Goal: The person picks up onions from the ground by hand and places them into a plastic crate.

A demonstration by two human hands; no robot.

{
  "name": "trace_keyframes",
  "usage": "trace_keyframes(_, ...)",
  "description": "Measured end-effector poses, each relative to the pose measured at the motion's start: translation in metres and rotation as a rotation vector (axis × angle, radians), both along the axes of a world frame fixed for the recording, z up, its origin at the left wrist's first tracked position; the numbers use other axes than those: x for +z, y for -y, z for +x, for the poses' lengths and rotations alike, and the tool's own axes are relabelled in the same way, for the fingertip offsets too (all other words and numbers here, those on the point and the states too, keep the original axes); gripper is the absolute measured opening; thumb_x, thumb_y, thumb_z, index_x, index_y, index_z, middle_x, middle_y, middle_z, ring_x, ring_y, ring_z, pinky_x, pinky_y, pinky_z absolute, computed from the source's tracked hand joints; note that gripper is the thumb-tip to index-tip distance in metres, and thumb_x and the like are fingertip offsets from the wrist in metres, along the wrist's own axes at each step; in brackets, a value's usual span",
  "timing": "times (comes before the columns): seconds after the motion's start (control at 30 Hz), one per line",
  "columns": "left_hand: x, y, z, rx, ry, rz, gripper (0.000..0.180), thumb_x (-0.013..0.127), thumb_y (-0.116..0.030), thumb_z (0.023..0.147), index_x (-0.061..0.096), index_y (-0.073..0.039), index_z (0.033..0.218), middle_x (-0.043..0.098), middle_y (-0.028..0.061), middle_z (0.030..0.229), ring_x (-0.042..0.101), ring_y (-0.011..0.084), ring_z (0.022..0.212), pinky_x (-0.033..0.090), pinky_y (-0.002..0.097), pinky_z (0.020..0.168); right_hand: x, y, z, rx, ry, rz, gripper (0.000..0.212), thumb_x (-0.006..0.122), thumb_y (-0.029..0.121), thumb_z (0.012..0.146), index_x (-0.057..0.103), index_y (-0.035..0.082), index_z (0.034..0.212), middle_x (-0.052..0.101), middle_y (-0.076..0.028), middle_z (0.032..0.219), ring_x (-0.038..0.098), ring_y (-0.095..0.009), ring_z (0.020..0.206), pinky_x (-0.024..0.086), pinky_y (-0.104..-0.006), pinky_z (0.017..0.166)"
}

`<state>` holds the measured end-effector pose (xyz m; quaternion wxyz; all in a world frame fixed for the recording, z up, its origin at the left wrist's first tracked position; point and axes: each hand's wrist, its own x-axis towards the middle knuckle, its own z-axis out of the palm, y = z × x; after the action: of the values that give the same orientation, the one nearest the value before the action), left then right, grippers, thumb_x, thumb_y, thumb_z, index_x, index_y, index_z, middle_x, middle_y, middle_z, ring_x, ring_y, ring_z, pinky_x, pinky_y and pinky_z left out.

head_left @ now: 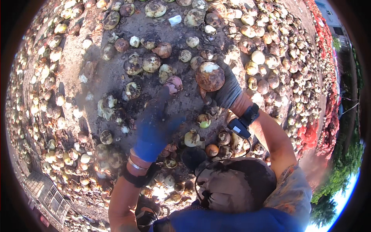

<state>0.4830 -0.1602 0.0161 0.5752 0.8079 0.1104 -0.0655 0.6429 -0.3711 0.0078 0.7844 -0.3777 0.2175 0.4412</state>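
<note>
My right hand (229, 86), in a dark grey glove, is closed around a large brown onion (210, 77) with a pale, bare patch on top. To its left, my left hand (152, 127) wears a blue glove and is smeared by motion. Its thumb stands apart from the fingers, and nothing shows between them. A pinkish onion (174, 84) lies on the ground right by the left fingertips. Just below the right hand sits a small greenish onion (204, 120), and nearer to me are a pale onion (191, 138) and an orange-brown onion (211, 150).
Many onions, some dark and peeling, are strewn over the soil (106, 75). Along the right edge runs a row of red mesh sacks (326, 77). A slatted crate (48, 196) stands at the lower left. Trees (344, 166) are at the far right.
</note>
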Motion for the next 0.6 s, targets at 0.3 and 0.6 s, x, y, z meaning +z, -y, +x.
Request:
trace_keyframes(0.3,-0.012,0.037,0.013,-0.003,-0.016,-0.099,0.088,0.09,-0.023,0.064,0.052,0.0,0.14,0.063,0.0203,0.129,0.062,0.0313,0.12,0.051,0.0399,0.1,-0.04,-0.01,-0.062,0.463,-0.142,0.007,0.062,0.046,0.057,0.1,0.052,0.011,0.141,0.06,-0.019,0.134,0.053,-0.025,0.129,0.048,-0.0454,0.104)
trace_keyframes(0.6,-0.012,0.005,-0.013,0.293,-0.315,-0.602,0.064,0.075,0.0,0.068,0.06,-0.004,0.13,0.066,0.0074,0.115,0.063,0.0157,0.1,0.055,0.0312,0.086,-0.003,0.099,0.078,0.457,1.357,-1.919,0.059,0.079,0.037,0.08,0.062,0.014,0.132,0.057,-0.023,0.136,0.057,-0.039,0.121,0.048,-0.0438,0.101)
